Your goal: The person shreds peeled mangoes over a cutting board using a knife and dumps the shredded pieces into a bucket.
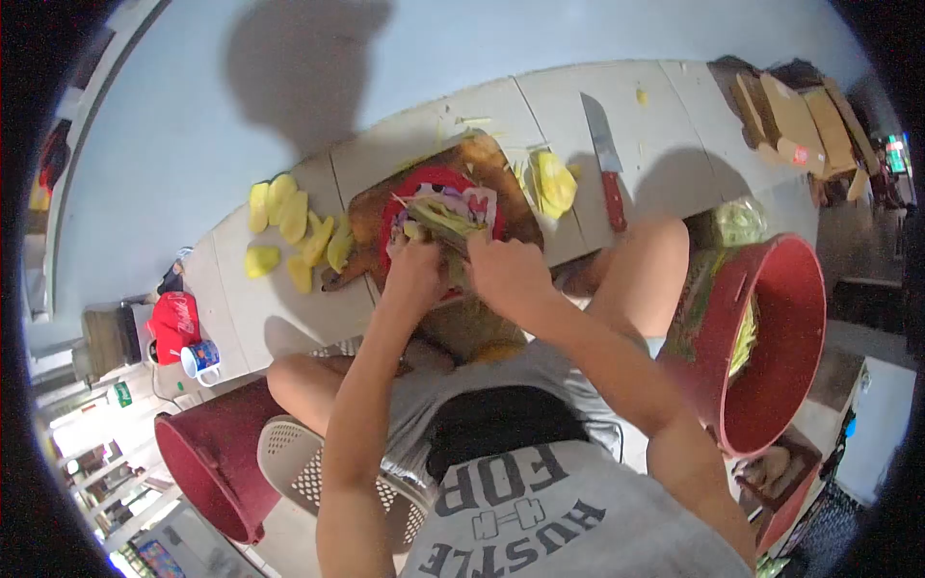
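Note:
My left hand is closed over a pale green piece at the near-left edge of a red patterned cloth. Beside it, my right hand is wrapped round the handle of a blade, which points up and left over green strips. The cloth lies on a brown wooden board. Peeled yellow-green pieces are spread left of the board. More sliced yellow pieces sit to its right. My fingers hide most of the held piece.
A large knife with a red handle lies on the tiled surface at right. Cardboard stands far right. A red bucket holds strips; another red bucket is at lower left. A mug sits near the left edge.

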`<action>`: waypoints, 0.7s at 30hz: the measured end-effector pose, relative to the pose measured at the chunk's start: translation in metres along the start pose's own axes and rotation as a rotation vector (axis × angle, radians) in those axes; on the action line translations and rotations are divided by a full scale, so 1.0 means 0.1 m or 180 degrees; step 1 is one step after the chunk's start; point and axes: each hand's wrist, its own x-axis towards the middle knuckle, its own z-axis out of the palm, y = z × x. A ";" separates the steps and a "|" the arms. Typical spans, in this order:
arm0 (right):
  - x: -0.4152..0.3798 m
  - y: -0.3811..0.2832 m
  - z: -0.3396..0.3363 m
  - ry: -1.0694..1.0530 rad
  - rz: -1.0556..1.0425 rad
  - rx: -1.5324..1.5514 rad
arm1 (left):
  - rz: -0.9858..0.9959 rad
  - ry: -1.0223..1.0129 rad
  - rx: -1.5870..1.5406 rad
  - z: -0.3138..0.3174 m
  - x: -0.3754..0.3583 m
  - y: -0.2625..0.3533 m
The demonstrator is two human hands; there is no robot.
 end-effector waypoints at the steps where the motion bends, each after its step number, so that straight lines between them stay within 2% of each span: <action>1: -0.05 -0.01 0.02 -0.0021 0.0037 0.0011 | 0.0005 -0.0192 -0.0061 0.03 -0.02 0.00; 5: -0.07 0.07 0.10 0.0042 0.0026 0.0149 | -0.0030 0.0202 -0.0132 0.00 -0.01 0.09; 7: -0.06 0.00 -0.03 0.0001 0.0070 0.0153 | 0.0092 0.0644 -0.0060 0.01 -0.02 0.10; 9: -0.13 -0.08 -0.17 0.0082 -0.0194 0.0103 | 0.0146 0.0450 -0.0225 0.04 -0.04 0.05; 12: -0.09 0.06 0.01 -0.0082 0.0024 0.0191 | 0.0034 0.0264 -0.0265 0.07 -0.07 0.05; 14: -0.09 -0.01 -0.12 -0.0015 -0.0048 0.0179 | -0.0109 0.0274 -0.0123 0.07 -0.04 0.02; 17: -0.12 -0.02 -0.08 0.0050 -0.0064 0.0128 | 0.0175 0.0632 -0.0003 0.12 -0.03 -0.01; 19: -0.16 -0.01 0.00 0.0079 -0.0045 0.0072 | -0.0350 -0.0299 -0.0182 0.00 -0.06 0.05; 21: -0.10 0.03 -0.01 -0.0003 0.0030 0.0138 | -0.0260 -0.0031 -0.0103 -0.02 0.00 0.08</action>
